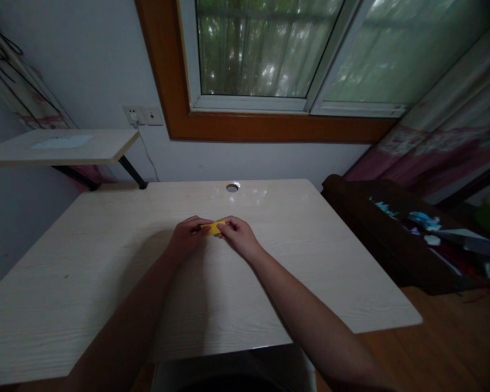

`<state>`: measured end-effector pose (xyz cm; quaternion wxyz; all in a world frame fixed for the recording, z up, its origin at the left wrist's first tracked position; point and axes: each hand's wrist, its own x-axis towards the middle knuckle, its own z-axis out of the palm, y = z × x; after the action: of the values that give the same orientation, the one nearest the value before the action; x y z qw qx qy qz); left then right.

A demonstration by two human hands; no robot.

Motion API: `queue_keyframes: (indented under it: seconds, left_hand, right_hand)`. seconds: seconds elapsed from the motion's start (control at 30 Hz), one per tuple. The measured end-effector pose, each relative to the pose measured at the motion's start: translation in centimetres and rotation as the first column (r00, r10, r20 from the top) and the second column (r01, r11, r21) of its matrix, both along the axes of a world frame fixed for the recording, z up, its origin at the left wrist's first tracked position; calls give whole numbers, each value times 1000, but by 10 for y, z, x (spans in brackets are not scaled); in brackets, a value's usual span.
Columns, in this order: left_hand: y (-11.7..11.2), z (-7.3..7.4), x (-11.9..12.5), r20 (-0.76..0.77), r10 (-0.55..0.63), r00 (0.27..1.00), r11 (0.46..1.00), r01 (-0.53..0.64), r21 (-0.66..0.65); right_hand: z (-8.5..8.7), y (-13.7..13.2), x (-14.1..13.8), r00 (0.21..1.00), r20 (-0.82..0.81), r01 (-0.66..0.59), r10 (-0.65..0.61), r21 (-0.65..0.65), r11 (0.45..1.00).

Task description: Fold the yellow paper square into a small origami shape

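- Pinches a small yellow piece (213, 228) between left hand (187, 236) and right hand (238, 235), over the middle of a pale tabletop (302, 218).
- Faces a round hole (232, 188) near the tabletop's far edge, then a brown-framed window (265, 54).
- Has a raised shelf (110, 144) at left, a curtain (441, 130) and cluttered dark furniture (363, 218) at right.

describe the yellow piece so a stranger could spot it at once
Find the pale desk below the window. On the near side of its round hole, the left hand and right hand hold a small yellow piece. Its bright colour sets it apart from the desk and both hands.
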<state>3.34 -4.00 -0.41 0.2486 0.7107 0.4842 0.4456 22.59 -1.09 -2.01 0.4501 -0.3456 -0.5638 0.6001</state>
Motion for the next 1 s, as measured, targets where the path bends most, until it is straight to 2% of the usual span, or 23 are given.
queue_keyframes:
  seconds: [0.23,0.53,1.0]
  left_hand:
    - [-2,4,2,-53,-16,998,1000,17,23]
    - [-1,4,3,-101,-13,995,1000,16,25]
    - [1,4,2,-63,56,996,998,-55,27]
  right_hand:
    - [-3,1,0,991,131,-29,18,76,997]
    - [-2,0,0,986,167,-42,24,110,993]
    - [-7,4,-2,997,53,56,-58,38,998]
